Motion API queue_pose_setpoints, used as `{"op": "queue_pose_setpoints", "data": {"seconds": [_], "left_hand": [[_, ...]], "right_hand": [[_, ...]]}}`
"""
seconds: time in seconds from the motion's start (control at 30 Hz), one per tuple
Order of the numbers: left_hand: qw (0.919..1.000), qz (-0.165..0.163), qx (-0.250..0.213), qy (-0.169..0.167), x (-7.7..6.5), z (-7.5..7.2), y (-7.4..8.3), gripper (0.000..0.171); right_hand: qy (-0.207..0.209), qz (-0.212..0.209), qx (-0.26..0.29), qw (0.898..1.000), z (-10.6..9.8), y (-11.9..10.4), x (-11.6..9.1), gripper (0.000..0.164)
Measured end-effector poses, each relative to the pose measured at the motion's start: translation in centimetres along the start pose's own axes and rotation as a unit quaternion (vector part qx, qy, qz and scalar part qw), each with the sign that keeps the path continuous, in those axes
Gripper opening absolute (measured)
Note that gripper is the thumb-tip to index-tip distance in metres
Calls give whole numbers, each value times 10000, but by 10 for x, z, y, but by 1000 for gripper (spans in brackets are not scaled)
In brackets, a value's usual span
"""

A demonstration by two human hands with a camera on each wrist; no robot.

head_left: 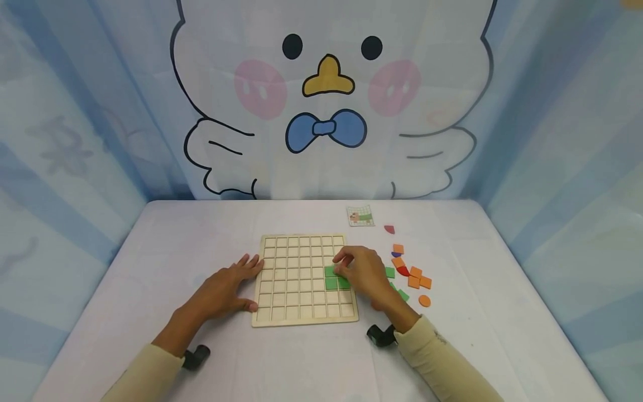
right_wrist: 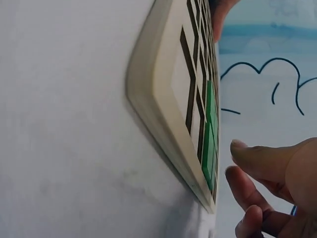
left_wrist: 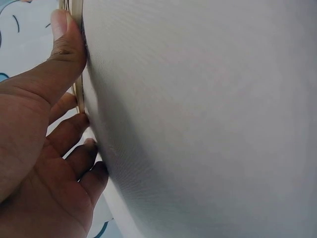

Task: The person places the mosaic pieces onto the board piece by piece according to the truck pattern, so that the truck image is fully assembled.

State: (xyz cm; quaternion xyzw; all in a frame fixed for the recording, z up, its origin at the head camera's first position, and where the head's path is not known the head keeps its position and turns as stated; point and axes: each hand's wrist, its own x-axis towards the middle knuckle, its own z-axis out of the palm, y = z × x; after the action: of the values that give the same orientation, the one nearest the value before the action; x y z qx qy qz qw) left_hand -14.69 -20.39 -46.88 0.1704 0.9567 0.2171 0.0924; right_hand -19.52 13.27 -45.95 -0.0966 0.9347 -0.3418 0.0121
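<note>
A wooden grid board (head_left: pixel 299 285) lies flat at the middle of the table. Against its left edge rests my left hand (head_left: pixel 226 287), thumb and fingers spread; the left wrist view shows the thumb (left_wrist: pixel 69 44) touching the rim. Several green square tiles (head_left: pixel 331 283) sit together in cells on the board's right side. Over them is my right hand (head_left: pixel 365 272), which covers part of this group. In the right wrist view, its thumb (right_wrist: pixel 262 159) and forefinger are bent a little above the tiles (right_wrist: pixel 209 153), with a gap between their tips and no piece visible there.
Right of the board lie loose orange squares (head_left: pixel 414 282), an orange circle (head_left: pixel 424 301), red pieces (head_left: pixel 389 229) and green tiles (head_left: pixel 403 295), some partly behind the right hand. A small picture card (head_left: pixel 360 216) lies behind the board. A printed curtain (head_left: pixel 321 167) stands behind the table.
</note>
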Motion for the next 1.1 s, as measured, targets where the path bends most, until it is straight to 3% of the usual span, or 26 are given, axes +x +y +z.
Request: {"op": "queue_pose_setpoints", "data": {"seconds": [0.57, 0.8, 1.1], "left_hand": [[10000, 20, 45, 13, 1, 1, -2, 107], [10000, 13, 10, -11, 1, 1, -1, 107], [10000, 15, 10, -7, 1, 0, 0, 106]], "right_hand": [[328, 461, -690, 9960, -51, 47, -22, 18], [366, 750, -839, 9930, -60, 66, -32, 22], [278, 893, -986, 9907, -61, 74, -34, 24]]}}
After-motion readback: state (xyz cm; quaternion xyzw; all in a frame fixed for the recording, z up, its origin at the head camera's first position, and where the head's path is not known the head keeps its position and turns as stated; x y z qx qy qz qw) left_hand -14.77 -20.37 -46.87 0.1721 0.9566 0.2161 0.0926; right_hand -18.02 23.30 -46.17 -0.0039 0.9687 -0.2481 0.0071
